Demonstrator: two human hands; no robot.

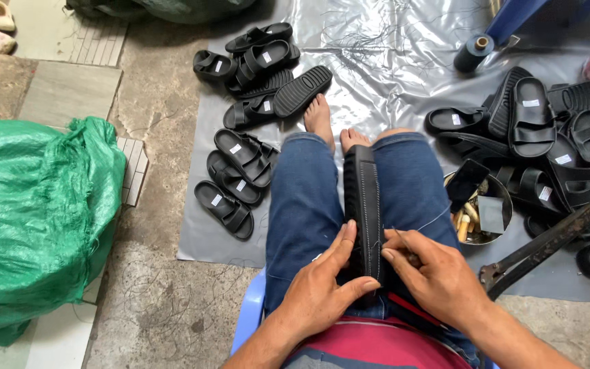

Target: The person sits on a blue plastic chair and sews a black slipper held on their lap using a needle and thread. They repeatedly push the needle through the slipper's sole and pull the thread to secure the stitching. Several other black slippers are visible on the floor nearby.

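Note:
A black sandal stands on its edge between my knees, sole side up, with a line of white stitching along its rim. My left hand grips its near end from the left, thumb over the edge. My right hand presses against the sandal from the right and pinches a thin tool or needle; a white thread runs from it across my right thigh. I sit on a blue plastic stool in blue jeans, bare feet on a silver plastic sheet.
Piles of black sandals lie left, at the top and right. A metal bowl of small items sits by my right knee, a dark thread spool beyond. A green sack fills the left; a rusty metal bar lies at right.

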